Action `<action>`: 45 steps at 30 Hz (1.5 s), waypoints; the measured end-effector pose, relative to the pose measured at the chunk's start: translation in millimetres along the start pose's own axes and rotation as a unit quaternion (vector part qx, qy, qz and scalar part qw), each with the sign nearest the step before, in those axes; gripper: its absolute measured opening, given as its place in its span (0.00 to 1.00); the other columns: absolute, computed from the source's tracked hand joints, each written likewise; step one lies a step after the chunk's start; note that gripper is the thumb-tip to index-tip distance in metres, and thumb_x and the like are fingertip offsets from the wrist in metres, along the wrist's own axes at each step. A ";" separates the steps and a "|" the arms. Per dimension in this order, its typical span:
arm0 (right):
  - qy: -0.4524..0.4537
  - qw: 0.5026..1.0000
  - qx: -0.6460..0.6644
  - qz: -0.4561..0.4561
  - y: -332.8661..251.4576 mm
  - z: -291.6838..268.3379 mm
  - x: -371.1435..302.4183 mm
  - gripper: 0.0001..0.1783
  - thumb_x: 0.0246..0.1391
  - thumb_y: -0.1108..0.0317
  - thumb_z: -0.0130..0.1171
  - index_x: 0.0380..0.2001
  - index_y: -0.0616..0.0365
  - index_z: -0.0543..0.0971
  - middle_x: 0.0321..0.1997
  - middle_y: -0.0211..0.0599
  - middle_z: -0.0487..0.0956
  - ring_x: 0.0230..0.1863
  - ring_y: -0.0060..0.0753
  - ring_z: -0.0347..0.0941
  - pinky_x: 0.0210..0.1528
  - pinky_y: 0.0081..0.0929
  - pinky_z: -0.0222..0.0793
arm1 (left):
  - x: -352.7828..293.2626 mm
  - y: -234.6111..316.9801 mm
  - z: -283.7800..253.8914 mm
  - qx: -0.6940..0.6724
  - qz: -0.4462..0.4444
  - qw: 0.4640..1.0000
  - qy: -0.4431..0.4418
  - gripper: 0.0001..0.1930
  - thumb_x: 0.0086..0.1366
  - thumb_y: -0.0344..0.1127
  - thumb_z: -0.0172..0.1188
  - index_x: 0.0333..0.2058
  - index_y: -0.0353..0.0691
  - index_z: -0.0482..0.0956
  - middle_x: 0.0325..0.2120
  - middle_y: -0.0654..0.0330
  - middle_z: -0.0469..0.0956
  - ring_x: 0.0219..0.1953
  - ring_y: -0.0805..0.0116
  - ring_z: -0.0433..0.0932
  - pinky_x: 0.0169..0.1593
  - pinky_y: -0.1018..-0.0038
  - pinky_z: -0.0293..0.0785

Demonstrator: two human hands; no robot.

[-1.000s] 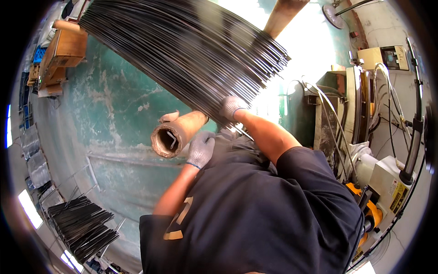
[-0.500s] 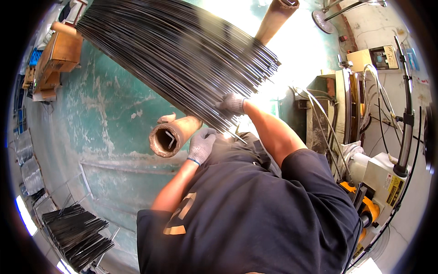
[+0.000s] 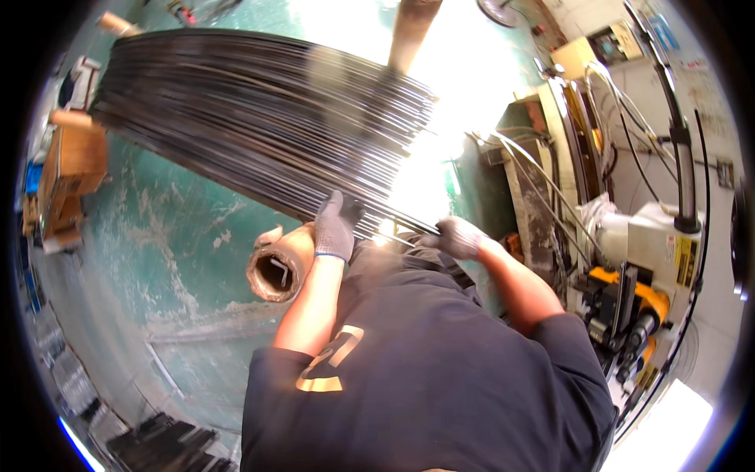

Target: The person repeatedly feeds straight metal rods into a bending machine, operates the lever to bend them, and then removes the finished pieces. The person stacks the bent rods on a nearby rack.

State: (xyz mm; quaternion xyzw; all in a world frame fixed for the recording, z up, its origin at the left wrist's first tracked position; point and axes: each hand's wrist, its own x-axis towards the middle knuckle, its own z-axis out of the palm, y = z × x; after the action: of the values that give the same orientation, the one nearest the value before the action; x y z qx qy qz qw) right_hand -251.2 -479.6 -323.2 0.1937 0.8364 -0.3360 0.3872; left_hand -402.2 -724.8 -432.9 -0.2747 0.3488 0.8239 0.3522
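Observation:
A wide bundle of long, thin dark metal rods [image 3: 259,102] lies slantwise before me, its near ends at my waist. My right hand [image 3: 460,237], in a grey glove, is closed round a rod end at the bundle's near right edge. In a matching glove, my left hand [image 3: 336,226] lies against the rods near their ends, fingers stretched out; its far fingers are partly hidden. Beside my left wrist is a thick brown cardboard tube [image 3: 303,252] with a bent metal piece inside, under the rods.
Another brown tube [image 3: 413,31] stands out past the far side of the rods. At left is a brown cardboard box [image 3: 82,161]. On the right are a machine with a yellow part [image 3: 649,295], hanging cables [image 3: 543,185] and a dark upright pole [image 3: 683,141]. More dark rods [image 3: 161,444] lie lower left.
My left hand has moved up from beside the tube onto the rods. My right hand has shifted right and nearer me to the rod ends. The whole view has turned somewhat.

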 end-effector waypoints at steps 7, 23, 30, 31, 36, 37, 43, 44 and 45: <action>0.151 0.960 -0.107 0.210 142.8 67.6 -208.5 0.23 0.57 0.42 0.67 0.34 0.52 0.83 0.33 0.48 0.84 0.41 0.55 0.82 0.44 0.49 0.75 | -11.7 0.8 27.0 -0.114 -0.037 0.990 0.072 0.13 0.78 0.40 0.52 0.35 0.38 0.71 0.33 0.54 0.76 0.37 0.58 0.76 0.48 0.59 0.78; 0.488 0.781 0.007 0.390 365.1 250.3 -360.7 0.11 0.48 0.65 0.69 0.32 0.53 0.78 0.38 0.47 0.79 0.49 0.55 0.74 0.54 0.48 0.69 | -156.3 -12.5 221.5 0.072 0.060 0.969 -0.229 0.06 0.74 0.32 0.59 0.44 0.37 0.77 0.27 0.67 0.70 0.28 0.74 0.66 0.41 0.72 0.70; 0.517 -0.021 0.843 -0.146 370.9 264.5 -382.2 0.16 0.52 0.76 0.58 0.46 0.68 0.79 0.44 0.48 0.82 0.50 0.53 0.79 0.64 0.49 0.72 | -218.2 -235.3 305.6 0.154 -0.051 0.917 -0.366 0.08 0.77 0.34 0.56 0.49 0.38 0.76 0.32 0.64 0.76 0.31 0.72 0.69 0.46 0.70 0.71; 0.503 -0.058 0.849 -0.155 365.0 252.8 -376.1 0.14 0.55 0.76 0.57 0.45 0.68 0.78 0.43 0.48 0.81 0.50 0.50 0.79 0.64 0.49 0.73 | -221.3 -270.0 312.7 0.171 -0.073 0.911 -0.368 0.07 0.76 0.33 0.56 0.48 0.38 0.77 0.35 0.62 0.78 0.33 0.70 0.71 0.48 0.66 0.71; 0.560 -0.136 0.802 -0.154 412.6 242.3 -376.7 0.07 0.67 0.75 0.54 0.43 0.68 0.79 0.41 0.43 0.82 0.47 0.44 0.80 0.63 0.45 0.76 | -243.8 -359.4 364.3 0.251 -0.183 0.812 -0.494 0.15 0.72 0.28 0.59 0.56 0.37 0.75 0.40 0.59 0.77 0.43 0.60 0.75 0.70 0.52 0.64; 0.577 -0.147 0.793 -0.129 419.3 239.6 -392.1 0.07 0.67 0.75 0.55 0.43 0.67 0.79 0.41 0.43 0.82 0.46 0.43 0.80 0.62 0.44 0.78 | -238.4 -359.9 384.3 0.229 -0.201 0.797 -0.522 0.15 0.73 0.28 0.56 0.56 0.35 0.74 0.43 0.57 0.77 0.45 0.60 0.76 0.70 0.51 0.63; 0.685 -0.245 0.680 -0.090 494.2 267.5 -450.0 0.11 0.65 0.66 0.66 0.42 0.62 0.80 0.37 0.39 0.83 0.42 0.40 0.81 0.50 0.39 0.83 | -173.5 -321.4 516.8 0.200 -0.170 0.739 -0.621 0.26 0.74 0.28 0.46 0.68 0.23 0.58 0.59 0.44 0.71 0.66 0.48 0.68 0.78 0.50 0.50; 0.694 -0.276 0.661 -0.072 501.3 266.1 -462.9 0.11 0.64 0.64 0.67 0.42 0.61 0.81 0.37 0.38 0.83 0.42 0.40 0.81 0.49 0.38 0.82 | -148.5 -335.0 528.3 0.195 -0.211 0.720 -0.632 0.25 0.76 0.29 0.45 0.68 0.24 0.60 0.61 0.42 0.70 0.68 0.49 0.67 0.78 0.49 0.50; 0.695 -0.306 0.648 -0.057 507.8 259.8 -471.2 0.12 0.63 0.62 0.68 0.41 0.60 0.81 0.37 0.38 0.83 0.41 0.40 0.81 0.49 0.37 0.82 | -119.0 -344.3 533.7 0.219 -0.179 0.733 -0.618 0.24 0.76 0.29 0.45 0.67 0.24 0.62 0.60 0.43 0.72 0.67 0.49 0.68 0.78 0.50 0.52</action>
State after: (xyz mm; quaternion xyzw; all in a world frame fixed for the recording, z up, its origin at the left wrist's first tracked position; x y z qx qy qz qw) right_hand 474.5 -339.7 -289.1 -0.3777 0.1936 0.3270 0.8443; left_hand -175.3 -185.9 -157.8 0.3225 0.1694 0.6347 0.6816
